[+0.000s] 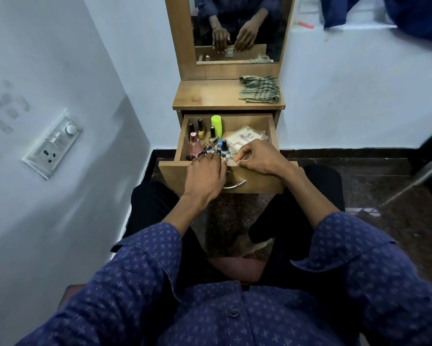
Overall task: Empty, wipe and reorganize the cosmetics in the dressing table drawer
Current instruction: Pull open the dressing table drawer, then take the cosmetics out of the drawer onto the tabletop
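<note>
**Both hands at the near edge of the open drawer, bottles just beyond the fingertips**

The light-brown wooden dressing-table drawer [272, 132] is pulled out toward the seated person, its front panel crossed by both wrists. The cosmetics are still inside. A cluster of small nail-polish bottles [211, 143] is gathered in the left and middle part, most of them upright with their long axes vertical, and a bright yellow-green cylindrical tube [216, 124] stands behind them toward the back wall. A flat clear plastic packet [244, 139] lies in the right half.

The left hand [205, 177] is laid over the front rim with its fingers curled down among the nearest bottles; whether one is gripped cannot be told, since the fingertips are hidden. The right hand [259, 158] is held just beside it, its thumb and forefinger pinched on something thin and pale at the rim, too small to be identified.

The bottles lie directly ahead of and below the left hand, which is the nearer one to them; the packet lies ahead of the right. An upward lift along the bottles' axes would be called for, probably toward the tabletop, where a green checked cloth [259, 89] is bunched on the right.
</note>
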